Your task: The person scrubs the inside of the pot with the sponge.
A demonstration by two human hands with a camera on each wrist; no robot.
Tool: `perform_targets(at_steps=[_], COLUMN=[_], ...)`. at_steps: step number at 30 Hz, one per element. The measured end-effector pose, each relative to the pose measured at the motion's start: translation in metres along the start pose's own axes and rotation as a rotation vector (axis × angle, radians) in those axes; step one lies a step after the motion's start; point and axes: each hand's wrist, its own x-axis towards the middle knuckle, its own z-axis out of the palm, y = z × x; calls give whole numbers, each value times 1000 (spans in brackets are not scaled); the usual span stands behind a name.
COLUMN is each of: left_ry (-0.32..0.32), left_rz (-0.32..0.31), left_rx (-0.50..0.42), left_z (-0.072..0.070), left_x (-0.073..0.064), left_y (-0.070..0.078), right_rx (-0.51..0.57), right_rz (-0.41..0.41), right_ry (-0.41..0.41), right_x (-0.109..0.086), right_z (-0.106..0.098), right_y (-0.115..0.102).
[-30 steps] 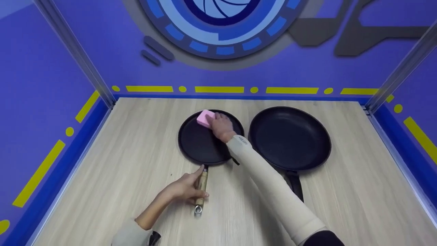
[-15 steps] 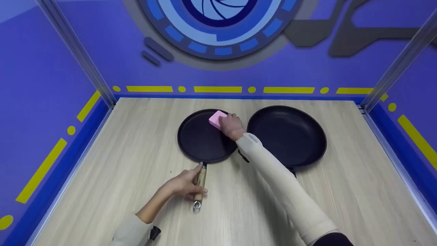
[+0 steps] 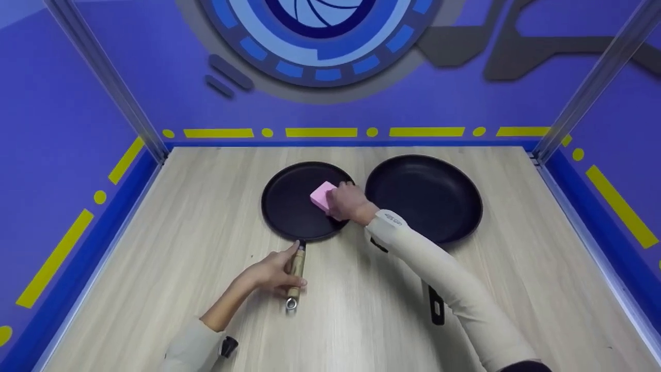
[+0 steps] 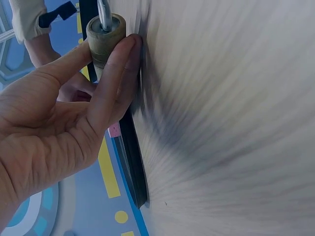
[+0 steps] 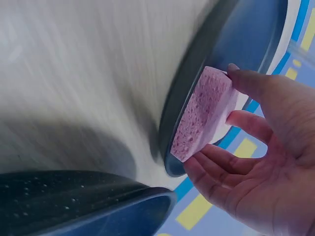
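A flat black pan (image 3: 289, 206) with a low rim lies on the table, its wooden handle (image 3: 297, 266) toward me. My left hand (image 3: 271, 271) grips that handle, thumb along it near the pan; the left wrist view shows the fingers curled round the wooden end (image 4: 104, 46). On the right part of the pan's surface, my right hand (image 3: 347, 200) holds a pink sponge (image 3: 322, 195). In the right wrist view the porous sponge (image 5: 204, 115) sits between thumb and fingers, against the inside of the pan by its rim.
A deeper black frying pan (image 3: 423, 196) stands close to the right of the flat one, partly under my right forearm. Its black handle (image 3: 437, 307) points toward me. Blue printed walls (image 3: 232, 113) enclose the wooden table (image 3: 196, 206) at the back and sides.
The sponge and my right hand have gone from the pan's far edge first rightward, then back toward me. My left hand keeps its grip on the handle. The view has shifted slightly.
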Motion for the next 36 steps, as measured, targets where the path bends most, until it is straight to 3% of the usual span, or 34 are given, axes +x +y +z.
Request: perform_targets(at_steps=[5, 11, 18, 21, 26, 31, 36], left_ry=[-19, -39, -16, -10, -11, -4, 44], left_rz=[16, -4, -15, -18, 9, 32, -5], left_rx=[-15, -46, -44, -38, -28, -42, -36], left_z=[0, 0, 2, 4, 5, 5, -1], left_x=[0, -1, 0, 0, 0, 1, 2], left_y=[1, 2, 3, 3, 2, -2, -3], right_rx=[-10, -75, -14, 59, 206, 220, 204], right_rz=[-57, -121, -161, -170, -168, -147, -86], right_ry=[-1, 64, 169, 177, 104, 92, 135], right_x=[-13, -21, -29, -31, -32, -42, -51], right_z=[0, 7, 17, 16, 3, -11, -25], right_y=[-10, -13, -10, -9, -5, 10, 37])
